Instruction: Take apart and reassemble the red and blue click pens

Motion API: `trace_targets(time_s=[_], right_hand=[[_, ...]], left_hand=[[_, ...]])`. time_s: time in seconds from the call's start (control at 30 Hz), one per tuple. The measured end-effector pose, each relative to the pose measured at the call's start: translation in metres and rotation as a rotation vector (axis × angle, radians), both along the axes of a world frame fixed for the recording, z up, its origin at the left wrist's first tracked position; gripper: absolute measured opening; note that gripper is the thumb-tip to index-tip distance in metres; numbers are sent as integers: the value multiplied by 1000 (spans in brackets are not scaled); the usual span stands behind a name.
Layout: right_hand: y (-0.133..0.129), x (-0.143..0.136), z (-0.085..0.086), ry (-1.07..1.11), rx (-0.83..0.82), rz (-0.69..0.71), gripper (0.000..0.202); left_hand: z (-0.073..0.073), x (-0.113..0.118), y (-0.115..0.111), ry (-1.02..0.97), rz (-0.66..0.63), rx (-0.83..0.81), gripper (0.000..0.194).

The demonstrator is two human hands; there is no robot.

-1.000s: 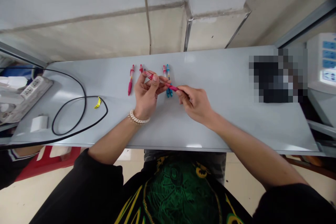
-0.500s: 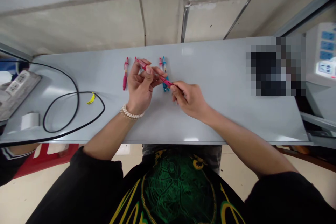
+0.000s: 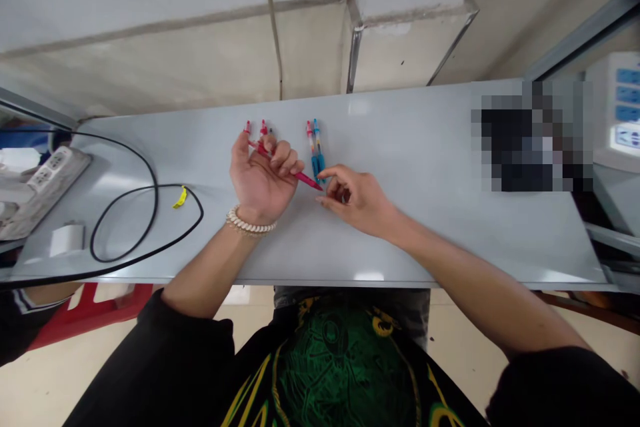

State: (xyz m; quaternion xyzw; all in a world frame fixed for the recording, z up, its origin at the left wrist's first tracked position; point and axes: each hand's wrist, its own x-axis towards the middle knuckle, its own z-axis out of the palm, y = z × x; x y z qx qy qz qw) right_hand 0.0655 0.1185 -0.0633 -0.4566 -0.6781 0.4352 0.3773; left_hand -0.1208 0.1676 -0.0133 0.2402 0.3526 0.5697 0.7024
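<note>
Through my camera the pink pen [image 3: 309,180] is held over the worktop [image 3: 425,147] in the curled fingers of the left hand [image 3: 264,188]; its long axis slants from far left to near right, so its free end points at the right hand [image 3: 364,205]. I see that hand's thumb and forefinger parted around that end, seemingly gripping nothing; I cannot tell whether they touch it; two blue-gripped pens [image 3: 321,161] lie just beyond.

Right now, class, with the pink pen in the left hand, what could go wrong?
The pink pen could slip: only the left hand seems to grip it, while the right hand is open near its end. The right hand might also nudge the two pens lying side by side close by.
</note>
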Motion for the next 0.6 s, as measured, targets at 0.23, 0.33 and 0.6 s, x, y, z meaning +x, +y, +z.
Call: trace_targets(time_s=[0.23,0.33,0.6], right_hand=[[-2,0,13,-358,-64,58,35],[-1,-1,16,-429,-64,86,39],[1,-1,16,-476,-41,96,38]], left_hand=[[8,-13,5,-87,180,-83,58],[9,-15,5,-95,185,-72,55],[-3,-6,8,30,142,35,26]])
